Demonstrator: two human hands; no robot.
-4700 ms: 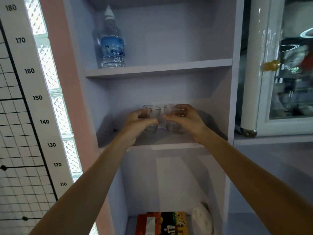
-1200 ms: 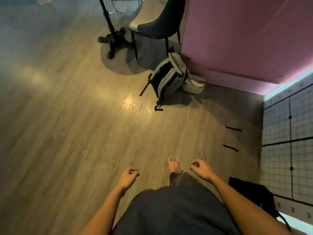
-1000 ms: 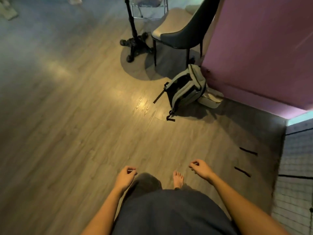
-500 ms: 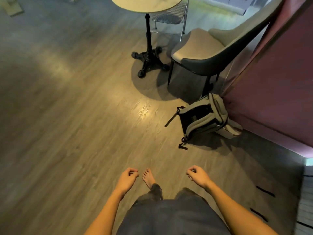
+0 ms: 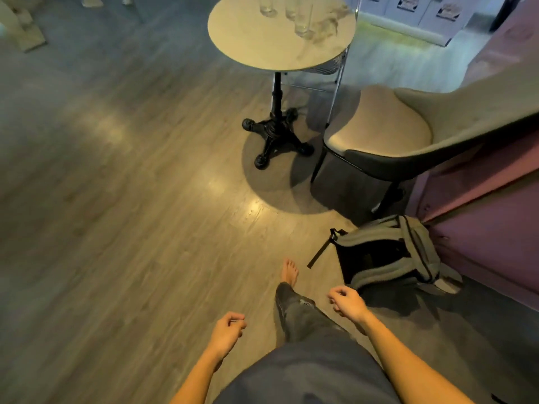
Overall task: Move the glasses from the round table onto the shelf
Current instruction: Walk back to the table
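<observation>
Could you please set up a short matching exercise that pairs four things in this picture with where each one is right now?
Things:
1. glasses
2. backpack
3. chair
4. left hand

Places:
A. on the floor, against the pink wall
B. beside the round table, on its right
C. low in the view, empty, left of the leg
D. on the round tabletop, toward its far side

Pairs: 1-D, 2-A, 3-B, 4-C
</observation>
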